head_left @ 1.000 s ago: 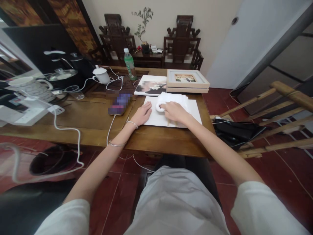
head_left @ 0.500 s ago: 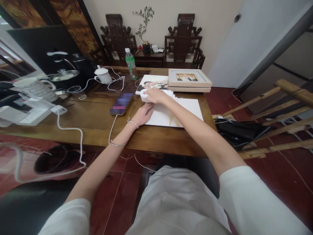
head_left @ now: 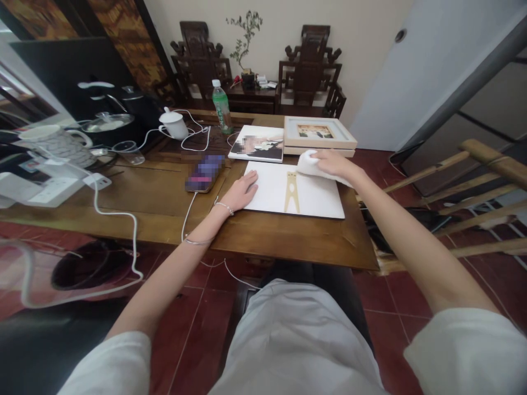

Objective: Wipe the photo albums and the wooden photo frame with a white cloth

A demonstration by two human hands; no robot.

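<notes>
Well, white cloth: from where I stand, the soft, bunched white cloth [head_left: 308, 163] is under and just left of the right hand's fingers, its rounded end at the fingertips, its long axis trailing rightward beneath that hand towards the board's far right corner.
Right hand: the right hand [head_left: 332, 162] has its fingers bent over the cloth and has hold of it; how tightly, and what the folds hide, I can't tell.
Left hand: the left hand [head_left: 241, 192] lies flattened, fingers nearly straight, pressing on the board's left edge, gripping nothing I can see.
White board: the flat, rectangular white board [head_left: 319, 198] spreads between both hands' fingers, long side running crosswise.
Tan strip: on it, a pale tan, fork-ended strip [head_left: 292, 180] points towards the person, right of the left fingertips and nearer the body than the right ones; the cloth's rounded end sits just beside its far end.
Frames: beyond the right fingers, the stacked pale-wood picture frames [head_left: 335, 131] show no writing I can read.
Bottle label: well beyond the left fingers, the clear plastic bottle with a white cap and green label [head_left: 222, 109] carries white characters, too small to read. No brand can be made out.
</notes>
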